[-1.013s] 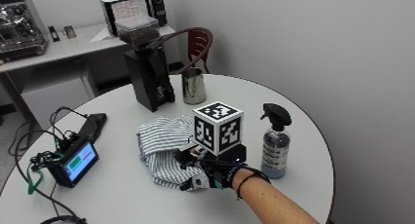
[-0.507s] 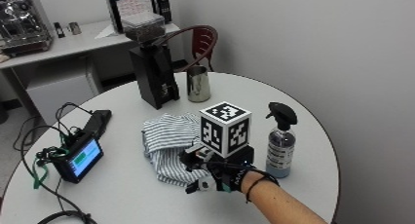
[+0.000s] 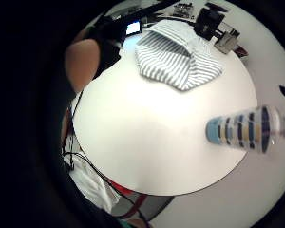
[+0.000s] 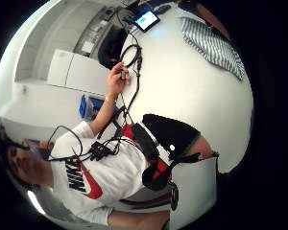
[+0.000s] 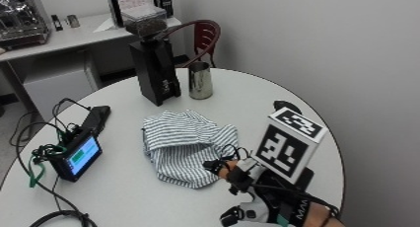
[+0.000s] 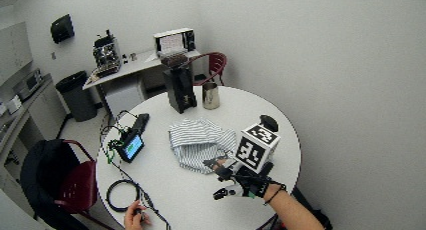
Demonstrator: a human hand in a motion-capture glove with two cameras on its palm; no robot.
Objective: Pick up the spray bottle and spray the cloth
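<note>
The striped cloth (image 5: 187,148) lies crumpled near the middle of the round white table (image 5: 131,197). My gloved right hand (image 5: 241,180) hovers just off the cloth's near right corner, fingers relaxed and holding nothing. The spray bottle stands upright to the right of the hand. In the outside view only its black trigger top (image 5: 287,106) shows, the rest is hidden. The little finger side palm view shows the bottle (image 3: 247,129), with its blue patterned label, close beside the palm and apart from the cloth (image 3: 178,59).
A black grinder (image 5: 154,69) and a metal cup (image 5: 200,81) stand at the table's far side. A small screen device (image 5: 77,158) with cables sits at the left edge. The person's bare left hand (image 4: 116,79) holds a cable. A red chair (image 5: 203,34) stands behind the table.
My right hand has moved to the right, away from the cloth's edge and toward the spray bottle, which is now mostly hidden. Cloth and bottle have stayed in place.
</note>
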